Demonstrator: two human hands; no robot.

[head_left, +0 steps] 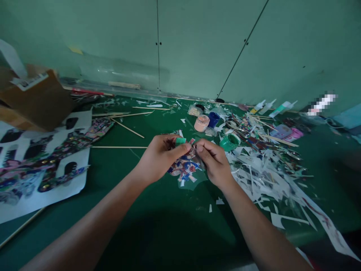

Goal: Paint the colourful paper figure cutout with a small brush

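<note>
My left hand (162,156) is closed on a small colourful printed cutout (186,165) with blue, red and white figures, its thumb pressed on the upper part. A small green piece (180,140) shows by the left fingers. Close beside it, my right hand (213,158) is pinched at the cutout's upper right edge; what sits between its fingertips is too small to name. Below the cutout lies a clear plastic scrap (194,182) on the green table (158,222).
Paint jars, peach (201,123), blue (214,119) and green (229,142), stand beyond my right hand. White paper scraps (259,177) cover the right side. At left are a cardboard box (36,101), printed sheets (64,184) and thin sticks (128,127). Glue bottles (282,109) lean farther back.
</note>
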